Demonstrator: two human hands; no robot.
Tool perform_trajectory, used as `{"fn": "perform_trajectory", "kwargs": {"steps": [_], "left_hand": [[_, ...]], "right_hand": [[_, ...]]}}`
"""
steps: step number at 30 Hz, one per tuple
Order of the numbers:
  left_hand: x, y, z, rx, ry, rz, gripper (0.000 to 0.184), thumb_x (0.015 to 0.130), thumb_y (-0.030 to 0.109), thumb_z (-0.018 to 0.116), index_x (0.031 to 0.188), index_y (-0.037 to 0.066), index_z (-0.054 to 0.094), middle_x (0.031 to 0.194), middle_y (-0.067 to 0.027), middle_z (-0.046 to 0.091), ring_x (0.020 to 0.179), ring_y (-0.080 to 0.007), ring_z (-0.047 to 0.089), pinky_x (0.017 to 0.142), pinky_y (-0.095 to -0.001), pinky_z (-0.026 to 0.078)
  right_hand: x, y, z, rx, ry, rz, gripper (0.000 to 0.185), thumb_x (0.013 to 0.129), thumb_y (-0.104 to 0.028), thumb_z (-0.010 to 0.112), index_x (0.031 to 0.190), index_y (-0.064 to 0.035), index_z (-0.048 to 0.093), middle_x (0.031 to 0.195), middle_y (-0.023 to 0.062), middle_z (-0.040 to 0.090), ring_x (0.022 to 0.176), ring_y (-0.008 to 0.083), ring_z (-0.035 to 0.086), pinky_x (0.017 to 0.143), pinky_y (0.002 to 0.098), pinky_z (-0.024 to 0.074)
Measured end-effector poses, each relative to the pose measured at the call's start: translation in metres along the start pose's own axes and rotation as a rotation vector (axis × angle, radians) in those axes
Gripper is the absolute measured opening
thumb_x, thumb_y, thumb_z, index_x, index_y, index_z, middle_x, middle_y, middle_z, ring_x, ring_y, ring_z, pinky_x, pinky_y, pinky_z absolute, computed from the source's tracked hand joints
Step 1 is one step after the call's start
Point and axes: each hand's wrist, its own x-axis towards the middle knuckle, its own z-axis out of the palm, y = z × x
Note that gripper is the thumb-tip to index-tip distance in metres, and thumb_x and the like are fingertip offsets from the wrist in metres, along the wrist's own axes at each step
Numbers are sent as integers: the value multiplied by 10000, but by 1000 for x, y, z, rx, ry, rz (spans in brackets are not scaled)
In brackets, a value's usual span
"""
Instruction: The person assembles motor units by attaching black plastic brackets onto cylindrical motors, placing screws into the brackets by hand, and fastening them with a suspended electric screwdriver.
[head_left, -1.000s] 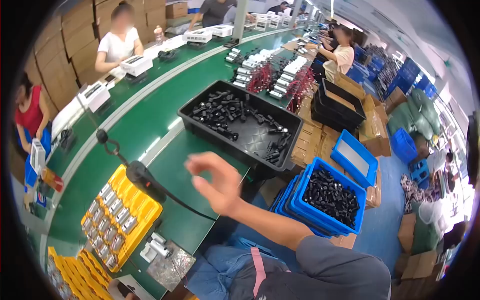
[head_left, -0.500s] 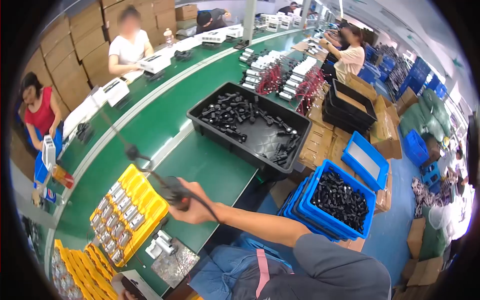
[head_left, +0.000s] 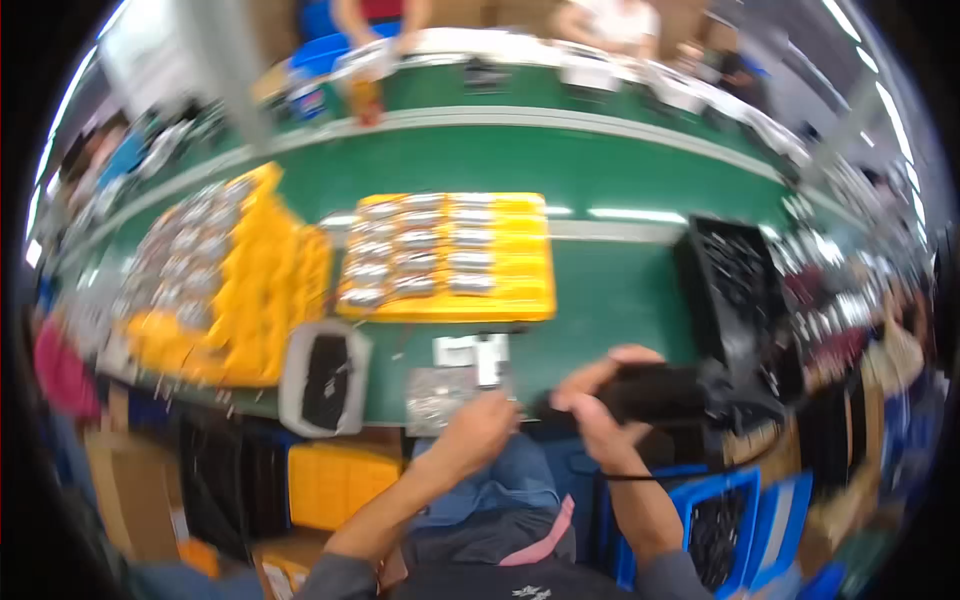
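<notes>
Fingers wrapped round a black power tool (head_left: 655, 394), my right hand (head_left: 607, 415) holds it almost level over the bench's front edge. A black cord loops below the tool. My left hand (head_left: 478, 432) is closed at the near end of a small white part (head_left: 490, 362); blur hides what its fingers grip. Under and beside that part lies a speckled metal plate (head_left: 436, 398). Behind it, a yellow tray (head_left: 522, 256) bears rows of silver parts (head_left: 415, 245).
Stacked yellow trays (head_left: 270, 290) and a white container with a black inside (head_left: 325, 380) stand left. On the right is a black bin (head_left: 705, 290) of black parts, with blue bins (head_left: 745, 515) below. Co-workers (head_left: 605, 28) sit across the green bench (head_left: 610, 285).
The view has swung left towards the yellow trays. My right hand took hold of the hanging black tool and brought it down near my body. My left hand is now fully visible beside the white part.
</notes>
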Motion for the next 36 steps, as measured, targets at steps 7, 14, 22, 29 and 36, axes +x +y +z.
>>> {"fn": "perform_trajectory", "kwargs": {"steps": [7, 14, 22, 29, 36], "left_hand": [[-5, 1, 4, -34, 134, 25, 183, 816, 140, 647, 845, 13, 519, 794, -129, 514, 747, -308, 565, 662, -400, 472], [-7, -4, 3, -53, 154, 68, 192, 775, 93, 685, 871, 16, 537, 784, -120, 510, 737, -304, 567, 650, -389, 469], [13, -26, 2, 87, 100, 155, 197, 754, 130, 681, 786, 42, 507, 719, -111, 498, 666, -290, 548, 594, -400, 453], [49, -59, -12, 163, 184, 12, 251, 758, 185, 712, 799, 37, 514, 718, -113, 517, 648, -311, 559, 555, -408, 448], [63, -59, -34, -92, 97, -262, 255, 709, 166, 732, 840, 9, 581, 692, -113, 539, 623, -278, 549, 585, -379, 446]], "right_hand": [[-2, -3, 14, 250, -24, 98, 514, 790, -19, 618, 1200, -26, 309, 697, 106, 532, 622, 214, 564, 615, 354, 508], [-5, 0, 18, 248, -42, 128, 517, 786, -14, 629, 1195, -30, 313, 695, 105, 541, 618, 208, 561, 615, 349, 503], [15, 12, 24, -13, -57, 100, 541, 767, -31, 663, 1203, -13, 343, 690, 64, 565, 629, 158, 572, 652, 305, 487], [70, 54, 48, 2, -22, 91, 425, 734, 50, 646, 1125, 48, 481, 728, 32, 607, 634, 92, 586, 608, 241, 477], [85, 77, 61, -8, -38, -34, 404, 712, 40, 637, 1094, 71, 509, 695, 18, 612, 642, 70, 584, 610, 233, 483]]}}
